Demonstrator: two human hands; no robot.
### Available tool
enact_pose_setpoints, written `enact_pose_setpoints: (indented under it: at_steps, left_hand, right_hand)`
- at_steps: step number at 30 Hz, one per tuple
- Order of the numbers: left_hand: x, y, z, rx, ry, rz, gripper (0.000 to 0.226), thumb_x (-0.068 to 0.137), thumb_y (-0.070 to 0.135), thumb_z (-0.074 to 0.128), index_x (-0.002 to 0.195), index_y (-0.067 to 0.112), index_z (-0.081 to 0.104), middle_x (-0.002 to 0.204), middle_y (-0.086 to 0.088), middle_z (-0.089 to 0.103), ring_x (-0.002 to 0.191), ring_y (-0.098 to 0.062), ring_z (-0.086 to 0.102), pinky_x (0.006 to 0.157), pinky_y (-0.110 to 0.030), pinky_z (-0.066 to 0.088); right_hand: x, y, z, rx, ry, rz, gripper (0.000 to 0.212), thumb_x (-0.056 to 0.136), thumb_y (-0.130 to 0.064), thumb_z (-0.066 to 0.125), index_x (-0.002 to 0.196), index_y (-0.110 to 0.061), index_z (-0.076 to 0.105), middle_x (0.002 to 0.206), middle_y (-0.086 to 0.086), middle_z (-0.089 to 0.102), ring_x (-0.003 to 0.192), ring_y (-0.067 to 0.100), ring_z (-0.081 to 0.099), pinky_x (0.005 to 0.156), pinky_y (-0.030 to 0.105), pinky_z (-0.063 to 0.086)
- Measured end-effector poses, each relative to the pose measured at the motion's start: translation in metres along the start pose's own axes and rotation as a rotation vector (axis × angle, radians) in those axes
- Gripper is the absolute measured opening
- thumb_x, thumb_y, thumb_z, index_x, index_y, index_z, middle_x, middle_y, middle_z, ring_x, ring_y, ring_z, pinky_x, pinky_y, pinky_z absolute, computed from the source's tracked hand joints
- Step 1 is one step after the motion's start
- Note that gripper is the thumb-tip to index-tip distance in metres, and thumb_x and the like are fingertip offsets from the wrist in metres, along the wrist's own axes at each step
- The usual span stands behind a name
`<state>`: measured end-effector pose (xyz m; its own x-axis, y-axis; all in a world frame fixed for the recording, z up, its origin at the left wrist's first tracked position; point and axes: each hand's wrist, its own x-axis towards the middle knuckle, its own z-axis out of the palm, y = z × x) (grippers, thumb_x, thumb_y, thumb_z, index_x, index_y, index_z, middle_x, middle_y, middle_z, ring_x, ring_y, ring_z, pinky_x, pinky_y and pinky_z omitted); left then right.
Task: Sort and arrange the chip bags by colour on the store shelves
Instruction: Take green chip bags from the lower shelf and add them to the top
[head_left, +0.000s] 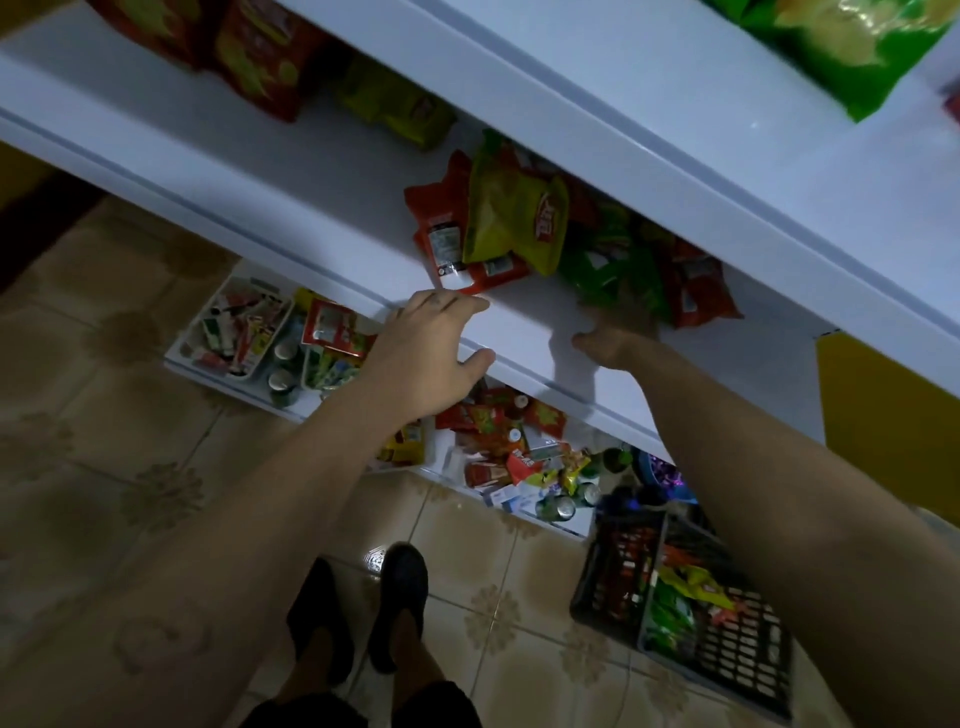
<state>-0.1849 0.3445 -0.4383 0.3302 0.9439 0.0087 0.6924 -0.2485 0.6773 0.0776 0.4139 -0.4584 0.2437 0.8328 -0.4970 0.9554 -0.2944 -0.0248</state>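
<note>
Left grip (431, 353), released, lies with straight fingers over the front edge of the middle shelf (234, 171), its fingertips just short of a red bag (441, 234). Right grip (618, 332) reaches onto the same shelf with the thumb out to the side and the fingers against a green bag (613, 265); blur and shadow hide them, so whether they grasp it cannot be told. In the mixed pile, a yellow bag (511, 223) lies atop the red bag, the green bag is just to its right, and a second red bag (696, 286) lies beyond that. Farther left on the shelf, well apart from the pile, are two more red bags (260, 52) beside a yellow-green bag (395, 104). Top shelf (675, 130) carries a large green bag (841, 47). On the tiled floor (130, 467), a crate (737, 665) holding further bags sits below the right forearm.
</note>
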Motion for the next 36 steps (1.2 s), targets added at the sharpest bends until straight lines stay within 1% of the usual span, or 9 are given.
enact_pose_setpoints:
  at_steps: [6,11,13,18,22,26,29,32,36]
  left_hand:
    - [-0.017,-0.008,-0.007,0.039,-0.052,-0.076,0.056,0.093,0.041,0.056,0.143,0.021,0.042,0.146,-0.004,0.044,0.137,-0.024,0.032,0.112,-0.039,0.028]
    - [-0.025,-0.005,-0.006,0.045,-0.070,-0.082,0.052,0.094,0.038,0.055,0.141,0.020,0.043,0.146,-0.006,0.043,0.136,-0.027,0.032,0.111,-0.043,0.030]
    - [-0.027,-0.004,-0.003,0.026,-0.065,-0.088,0.051,0.093,0.037,0.057,0.140,0.020,0.045,0.145,-0.006,0.044,0.136,-0.027,0.032,0.111,-0.044,0.031]
    - [-0.029,0.002,0.008,0.001,-0.060,-0.072,0.056,0.086,0.045,0.050,0.136,0.018,0.050,0.139,-0.007,0.051,0.132,-0.028,0.039,0.107,-0.047,0.037]
    - [-0.027,0.009,0.017,0.004,-0.076,-0.064,0.051,0.091,0.036,0.059,0.137,0.017,0.048,0.140,-0.008,0.050,0.132,-0.029,0.039,0.107,-0.048,0.036]
    - [-0.025,0.021,0.022,0.007,-0.137,-0.073,0.057,0.089,0.045,0.052,0.140,0.019,0.045,0.143,-0.007,0.046,0.133,-0.027,0.035,0.109,-0.047,0.032]
    - [-0.025,0.031,0.025,0.010,-0.154,-0.067,0.053,0.093,0.037,0.057,0.140,0.019,0.043,0.144,-0.005,0.045,0.133,-0.025,0.034,0.109,-0.040,0.031]
    - [-0.026,0.038,0.024,0.017,-0.177,-0.091,0.054,0.093,0.038,0.057,0.141,0.020,0.041,0.144,-0.005,0.044,0.132,-0.026,0.036,0.107,-0.040,0.034]
    - [-0.029,0.049,0.014,-0.052,-0.196,-0.174,0.059,0.091,0.037,0.060,0.143,0.020,0.037,0.145,-0.006,0.041,0.131,-0.024,0.038,0.103,-0.035,0.036]
  right_hand:
    - [0.005,0.002,0.006,-0.202,0.134,-0.030,0.077,0.091,-0.044,0.055,0.153,-0.026,0.014,0.161,0.005,-0.004,0.147,0.030,0.009,0.118,0.047,0.017]
    - [0.005,-0.002,0.000,-0.163,0.353,-0.071,0.049,0.088,-0.035,0.058,0.134,-0.021,0.050,0.154,0.015,0.019,0.141,0.039,0.017,0.115,0.049,0.020]
    - [0.008,-0.001,-0.004,-0.104,0.463,-0.045,0.054,0.081,-0.032,0.064,0.131,-0.016,0.049,0.152,0.018,0.022,0.140,0.040,0.019,0.115,0.050,0.018]
    - [0.022,0.014,0.001,0.150,0.344,-0.101,0.092,0.081,-0.030,0.070,0.153,-0.023,0.013,0.153,0.013,0.029,0.137,0.035,0.033,0.110,0.047,0.034]
    - [0.027,0.018,0.005,-0.166,0.373,-0.024,0.066,0.088,-0.051,0.056,0.143,-0.020,0.037,0.148,0.016,0.034,0.137,0.034,0.031,0.113,0.047,0.025]
    - [0.013,0.027,0.026,-0.186,0.433,-0.125,0.048,0.087,-0.054,0.054,0.125,-0.024,0.057,0.134,0.014,0.049,0.126,0.034,0.043,0.106,0.047,0.033]
    - [-0.025,0.028,0.034,-0.102,0.421,-0.219,0.045,0.083,-0.041,0.065,0.125,-0.026,0.058,0.126,0.010,0.055,0.113,0.032,0.052,0.097,0.043,0.038]
    - [-0.070,0.021,0.041,-0.040,0.338,-0.290,0.060,0.082,-0.041,0.068,0.137,-0.024,0.049,0.132,0.008,0.052,0.119,0.029,0.048,0.097,0.040,0.036]
    - [-0.129,0.005,0.043,0.449,0.243,-0.306,0.065,0.082,-0.038,0.072,0.139,-0.017,0.048,0.120,0.004,0.055,0.108,0.022,0.055,0.086,0.026,0.042]
